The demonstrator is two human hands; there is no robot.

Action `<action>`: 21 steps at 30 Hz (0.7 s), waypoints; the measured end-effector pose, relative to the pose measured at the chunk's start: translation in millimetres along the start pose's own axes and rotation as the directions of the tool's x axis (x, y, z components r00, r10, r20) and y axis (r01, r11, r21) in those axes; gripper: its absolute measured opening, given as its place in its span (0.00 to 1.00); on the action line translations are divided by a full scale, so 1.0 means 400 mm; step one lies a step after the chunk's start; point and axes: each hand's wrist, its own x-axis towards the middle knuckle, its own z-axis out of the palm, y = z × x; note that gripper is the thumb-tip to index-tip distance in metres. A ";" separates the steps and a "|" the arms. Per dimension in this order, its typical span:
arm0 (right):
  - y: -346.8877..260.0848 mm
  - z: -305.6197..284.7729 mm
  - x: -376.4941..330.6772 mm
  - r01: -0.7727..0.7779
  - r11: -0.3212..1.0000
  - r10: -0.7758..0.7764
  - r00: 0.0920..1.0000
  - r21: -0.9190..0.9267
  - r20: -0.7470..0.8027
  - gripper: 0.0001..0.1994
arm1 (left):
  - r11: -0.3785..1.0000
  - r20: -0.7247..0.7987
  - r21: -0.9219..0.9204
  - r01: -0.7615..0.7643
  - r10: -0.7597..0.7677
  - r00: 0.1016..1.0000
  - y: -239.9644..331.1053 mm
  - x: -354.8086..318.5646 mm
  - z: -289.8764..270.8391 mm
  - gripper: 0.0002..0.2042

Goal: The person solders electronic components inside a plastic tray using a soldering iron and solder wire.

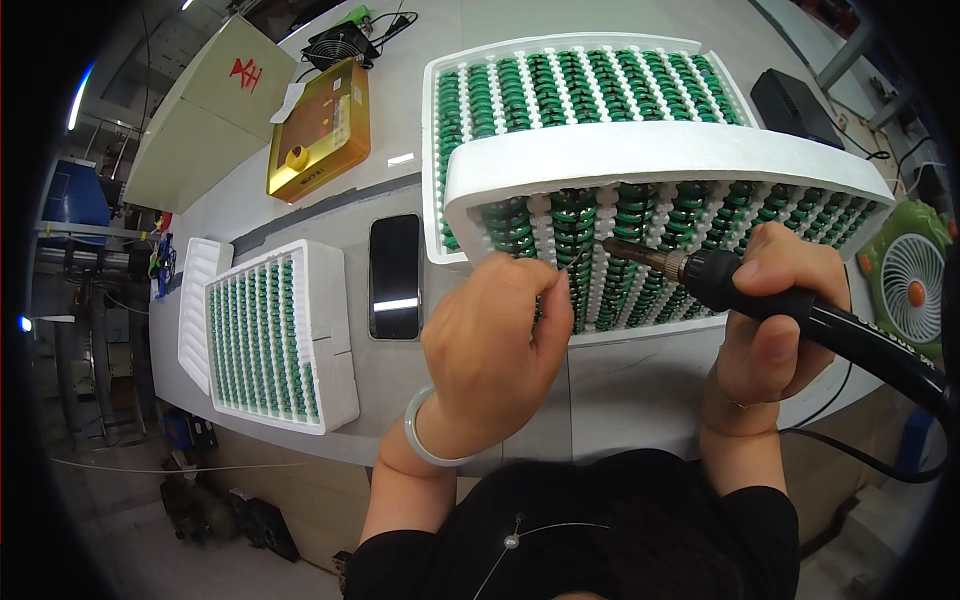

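My right hand (785, 285) is wrapped round the black handle of a soldering iron (715, 281). The iron's metal tip points left, at the rows of green wire-wound ring coils (575, 225) in a tilted white foam tray (660, 152). Close by the tip, my left hand (492, 345) is closed in a pinch over the tray's left part. Whatever sits between its fingertips is too small and hidden to name. A pale bangle (413, 425) circles my left wrist.
Behind the tilted tray lies another foam tray (434, 160) of green coils. A smaller coil tray (335, 350) and a phone (395, 277) lie left. Further round are a yellow-cased box (350, 120), a black fan (338, 45), a black box (795, 105) and a green fan (905, 270).
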 end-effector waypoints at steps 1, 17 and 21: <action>0.001 0.001 0.000 -0.001 1.000 0.001 1.000 -0.004 -0.013 0.18 | 1.000 0.021 0.018 0.014 -0.014 1.000 0.002 0.002 0.000 0.07; -0.006 0.003 0.001 -0.081 0.997 0.081 0.997 -0.003 0.018 0.18 | 1.000 0.033 0.017 0.009 -0.010 0.999 -0.007 0.001 0.010 0.08; -0.003 -0.003 -0.001 -0.075 0.997 0.076 0.996 -0.014 0.040 0.18 | 1.000 0.022 0.018 -0.019 0.019 1.000 -0.013 0.001 0.014 0.08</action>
